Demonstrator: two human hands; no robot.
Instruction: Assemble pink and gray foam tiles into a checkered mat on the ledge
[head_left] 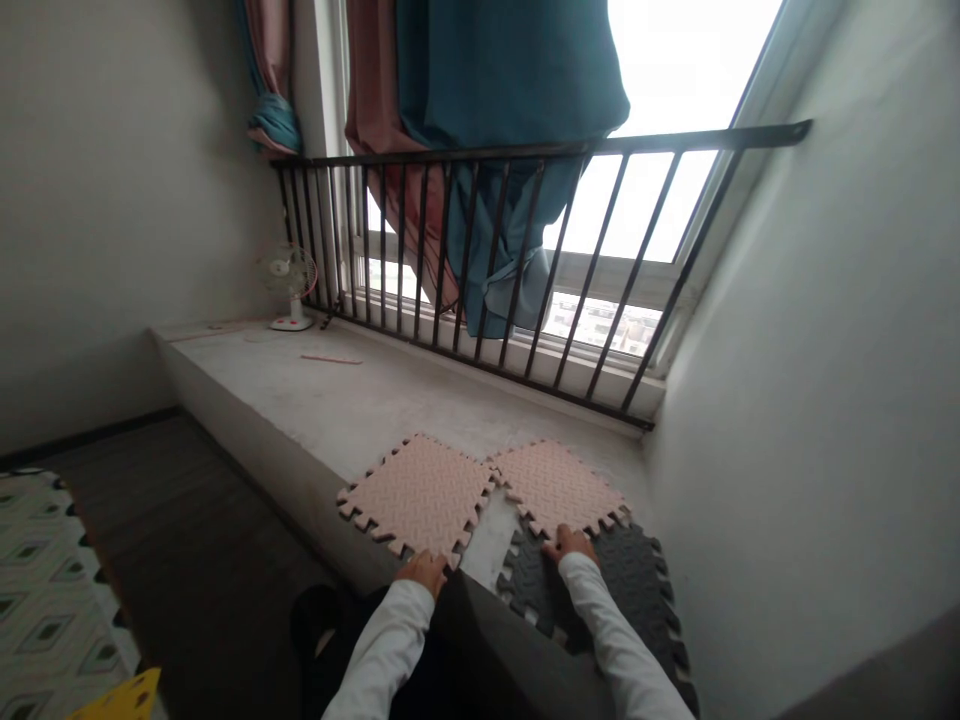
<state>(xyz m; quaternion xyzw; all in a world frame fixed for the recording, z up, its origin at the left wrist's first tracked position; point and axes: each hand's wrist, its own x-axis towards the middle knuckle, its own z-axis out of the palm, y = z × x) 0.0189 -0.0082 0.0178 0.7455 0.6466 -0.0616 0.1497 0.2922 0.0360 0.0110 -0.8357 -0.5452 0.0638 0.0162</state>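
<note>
Two pink interlocking foam mat tiles lie near the front of a pale ledge. The left pink tile (424, 495) sits at an angle and overhangs the ledge's front edge. My left hand (425, 572) is closed on its near corner. The right pink tile (561, 482) meets the left one near their facing corners, and a wedge of bare ledge shows between them. My right hand (571, 545) has its fingers bent at the right tile's near edge. Under my right forearm lies a dark grey foam tile (626, 580), along that same edge; whether their teeth interlock is hard to tell.
A black railing (480, 155) runs along the window behind the ledge (289, 395), with pink and teal curtains (510, 75) hanging there. A small fan (291, 290) and a thin pink strip (330, 359) are farther left. A white wall (810, 400) borders the right side.
</note>
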